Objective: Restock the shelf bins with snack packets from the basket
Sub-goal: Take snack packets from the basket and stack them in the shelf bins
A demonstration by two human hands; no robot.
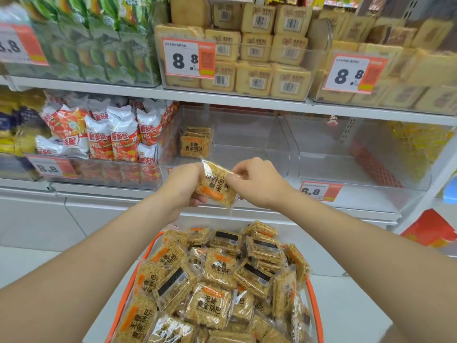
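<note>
Both hands hold one clear-wrapped golden rice-cracker packet [217, 185] in front of the lower shelf. My left hand [181, 185] grips its left side and bottom; my right hand [254, 180] pinches its upper right edge. Behind it is a clear shelf bin [247, 142] with a few upright packets of the same kind [196, 142] at its left end. Below, an orange-rimmed basket [315, 300] is heaped with several more such packets [212, 308].
A second clear bin [346, 154] stands to the right on the same shelf. Red-and-white snack bags [111, 134] fill the bin to the left. The upper shelf carries bins of beige packets [257, 58] with orange 8.8 price tags [189, 58].
</note>
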